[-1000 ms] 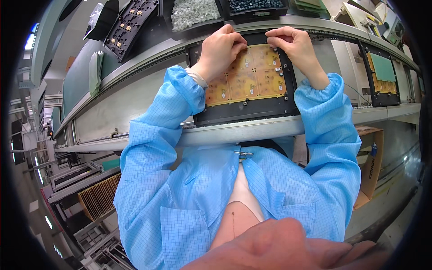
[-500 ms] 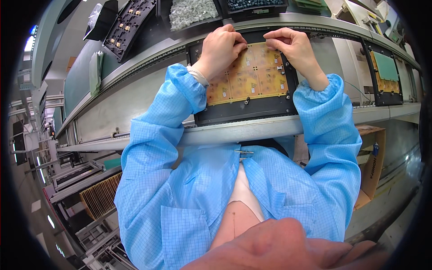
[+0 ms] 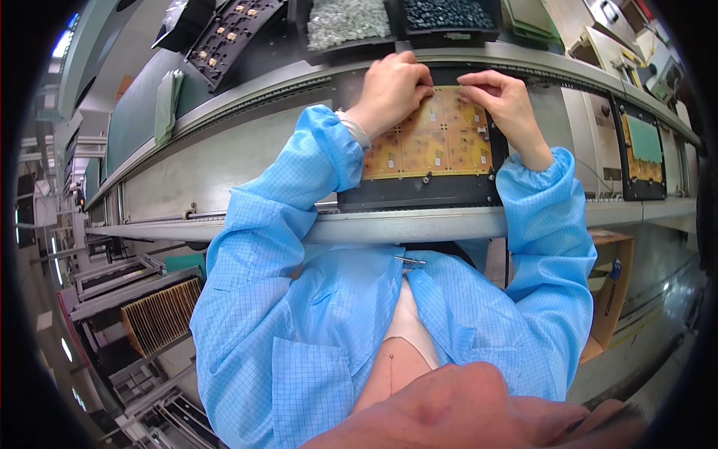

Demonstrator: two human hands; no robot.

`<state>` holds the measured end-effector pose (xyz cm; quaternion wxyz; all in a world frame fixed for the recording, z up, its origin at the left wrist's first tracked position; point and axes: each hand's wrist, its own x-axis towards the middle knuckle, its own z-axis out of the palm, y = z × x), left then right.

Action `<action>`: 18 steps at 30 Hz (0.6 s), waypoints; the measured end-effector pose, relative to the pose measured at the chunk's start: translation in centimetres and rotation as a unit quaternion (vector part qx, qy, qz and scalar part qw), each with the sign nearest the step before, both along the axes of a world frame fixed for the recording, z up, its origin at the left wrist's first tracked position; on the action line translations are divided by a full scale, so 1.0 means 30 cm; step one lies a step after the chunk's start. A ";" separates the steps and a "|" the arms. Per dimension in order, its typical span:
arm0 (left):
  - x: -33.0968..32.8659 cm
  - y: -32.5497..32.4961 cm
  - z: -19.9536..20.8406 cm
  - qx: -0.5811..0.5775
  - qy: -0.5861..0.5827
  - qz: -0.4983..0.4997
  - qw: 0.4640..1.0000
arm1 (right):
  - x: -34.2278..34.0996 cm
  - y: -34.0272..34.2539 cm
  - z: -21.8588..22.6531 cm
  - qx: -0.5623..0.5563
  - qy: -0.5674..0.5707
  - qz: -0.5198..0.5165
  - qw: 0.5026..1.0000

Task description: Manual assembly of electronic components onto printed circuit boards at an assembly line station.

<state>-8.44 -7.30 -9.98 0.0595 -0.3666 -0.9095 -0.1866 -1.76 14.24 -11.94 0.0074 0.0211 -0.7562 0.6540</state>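
A yellow-brown circuit board panel (image 3: 422,153), divided into several sections, lies in a black carrier frame (image 3: 419,196) on the rail line in front of me. My left hand (image 3: 393,91) rests over its far left part, fingers curled together near the far edge; whatever they hold is hidden. My right hand (image 3: 512,112) is at the far right corner of the panel, thumb and forefinger pinched; I cannot make out anything between them. Small clips or pins sit along the frame's edge. Blue gridded sleeves cover both forearms.
Beyond the far rail stand a bin of whitish small parts (image 3: 348,24) and a bin of dark blue parts (image 3: 449,13). A black tray (image 3: 232,36) with a few parts lies left of them. Rightward, another carrier (image 3: 643,150) bears a green sheet. A metal rail (image 3: 419,227) runs before me.
The whole view has shifted, so the bins, panel and hands sit a little farther right and lower. Both hands stay by the panel's far edge, their finger poses nearly the same.
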 end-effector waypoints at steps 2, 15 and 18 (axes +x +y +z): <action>-0.035 -0.011 -0.010 0.065 0.065 -0.061 0.994 | 0.011 0.014 0.000 -0.050 -0.021 0.001 0.999; -0.389 -0.110 0.054 -0.005 0.146 0.071 0.987 | 0.028 0.003 0.022 -0.220 -0.137 0.015 0.966; -0.402 -0.136 0.048 0.051 0.148 0.042 0.987 | 0.036 0.006 0.023 -0.231 -0.141 0.020 0.962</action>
